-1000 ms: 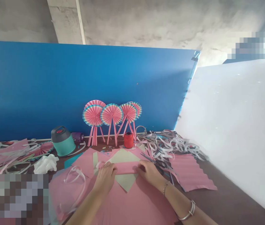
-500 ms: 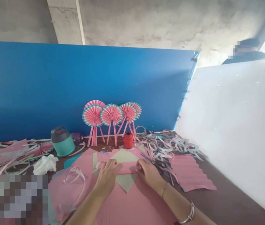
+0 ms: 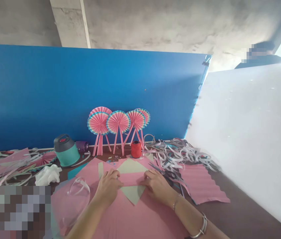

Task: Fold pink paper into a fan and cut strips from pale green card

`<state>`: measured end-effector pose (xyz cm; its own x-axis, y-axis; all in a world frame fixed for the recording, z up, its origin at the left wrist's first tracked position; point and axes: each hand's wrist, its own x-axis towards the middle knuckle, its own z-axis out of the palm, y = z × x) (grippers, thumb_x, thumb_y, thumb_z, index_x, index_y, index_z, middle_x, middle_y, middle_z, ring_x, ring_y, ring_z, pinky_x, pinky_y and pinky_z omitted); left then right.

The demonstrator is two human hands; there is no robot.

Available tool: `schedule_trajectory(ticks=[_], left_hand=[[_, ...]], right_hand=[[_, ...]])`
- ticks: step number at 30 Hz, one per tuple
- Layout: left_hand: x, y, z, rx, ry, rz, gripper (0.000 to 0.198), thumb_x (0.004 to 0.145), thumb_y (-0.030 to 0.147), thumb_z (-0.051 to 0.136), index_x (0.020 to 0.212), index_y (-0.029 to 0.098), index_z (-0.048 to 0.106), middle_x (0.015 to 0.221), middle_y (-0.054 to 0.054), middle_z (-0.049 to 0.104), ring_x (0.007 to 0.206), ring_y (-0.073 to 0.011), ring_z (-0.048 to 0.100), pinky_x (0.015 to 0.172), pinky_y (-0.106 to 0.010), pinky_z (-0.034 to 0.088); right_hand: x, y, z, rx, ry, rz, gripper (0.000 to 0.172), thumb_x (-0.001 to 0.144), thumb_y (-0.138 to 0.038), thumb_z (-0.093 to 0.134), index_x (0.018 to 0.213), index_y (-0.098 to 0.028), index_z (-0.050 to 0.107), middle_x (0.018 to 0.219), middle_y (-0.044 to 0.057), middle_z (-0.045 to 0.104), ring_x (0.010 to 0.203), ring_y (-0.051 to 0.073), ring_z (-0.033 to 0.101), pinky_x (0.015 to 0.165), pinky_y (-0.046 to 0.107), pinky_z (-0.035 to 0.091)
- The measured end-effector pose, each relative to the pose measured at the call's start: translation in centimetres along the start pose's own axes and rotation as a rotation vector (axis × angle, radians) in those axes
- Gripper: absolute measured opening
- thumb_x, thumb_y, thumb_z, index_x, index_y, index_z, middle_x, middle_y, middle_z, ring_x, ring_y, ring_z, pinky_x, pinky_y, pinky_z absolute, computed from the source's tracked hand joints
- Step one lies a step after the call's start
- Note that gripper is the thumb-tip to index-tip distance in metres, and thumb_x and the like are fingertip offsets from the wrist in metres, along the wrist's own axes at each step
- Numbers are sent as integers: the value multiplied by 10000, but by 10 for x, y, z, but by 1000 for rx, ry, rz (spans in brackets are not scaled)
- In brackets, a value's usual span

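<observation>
A narrow folded strip of pink paper (image 3: 131,179) lies crosswise between my hands, over a pale green sheet (image 3: 134,194) turned with its corner toward me. My left hand (image 3: 108,186) grips the strip's left end with bent fingers. At the other end, my right hand (image 3: 157,185) pinches the strip between thumb and fingers. Beneath everything spreads a larger pink sheet (image 3: 140,220). Just beyond my right hand, scissors (image 3: 166,172) rest partly covered by paper strips.
Several pleated pink paper fans (image 3: 118,122) lean against a blue panel (image 3: 80,83). A red thread spool (image 3: 136,150) and a teal jug (image 3: 67,152) stand before it. Curled paper trimmings (image 3: 180,151) and a creased pink sheet (image 3: 203,184) lie right; crumpled white tissue (image 3: 47,175) lies left.
My left hand has shifted left along the strip, and its fingers have curled in more. My right hand's thumb has come slightly inward. More of the pink strip shows between them.
</observation>
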<state>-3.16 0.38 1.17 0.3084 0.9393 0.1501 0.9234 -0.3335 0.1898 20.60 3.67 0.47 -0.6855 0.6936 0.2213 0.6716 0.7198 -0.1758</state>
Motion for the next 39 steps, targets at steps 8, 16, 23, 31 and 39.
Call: schedule_trajectory(ticks=[8,16,23,31,39], left_hand=[[1,-9,13,-248,302,-179,548,644,-52,342,1020,234,621,1046,-49,581,1006,-184,506,823,-322,400],[0,12,13,-622,201,-342,249,799,263,416,752,198,651,687,-7,632,639,-156,555,601,-269,425],[3,42,7,-1303,176,-250,353,765,426,545,954,155,668,834,-63,698,794,-203,614,715,-284,472],[0,39,16,-844,379,-306,266,833,323,434,737,179,636,721,-28,641,692,-171,583,616,-261,444],[-7,37,4,20,451,-23,326,841,130,411,1081,248,598,896,-52,597,872,-219,516,792,-378,369]], right_hand=[[-3,5,4,79,19,-22,472,745,-31,443,1105,-274,627,901,55,573,845,179,523,737,289,414],[1,-6,4,644,336,194,271,836,-233,460,974,-206,692,749,35,561,692,149,545,598,252,448],[-1,-23,10,611,272,48,256,869,-271,458,1033,-238,653,841,41,576,753,148,559,661,254,465],[-8,-31,5,264,222,-118,275,871,-223,449,1118,-231,568,920,61,595,817,178,575,713,286,472],[-19,-35,-3,-227,528,-278,480,842,-157,450,1314,-208,387,1202,98,551,1167,255,420,987,429,282]])
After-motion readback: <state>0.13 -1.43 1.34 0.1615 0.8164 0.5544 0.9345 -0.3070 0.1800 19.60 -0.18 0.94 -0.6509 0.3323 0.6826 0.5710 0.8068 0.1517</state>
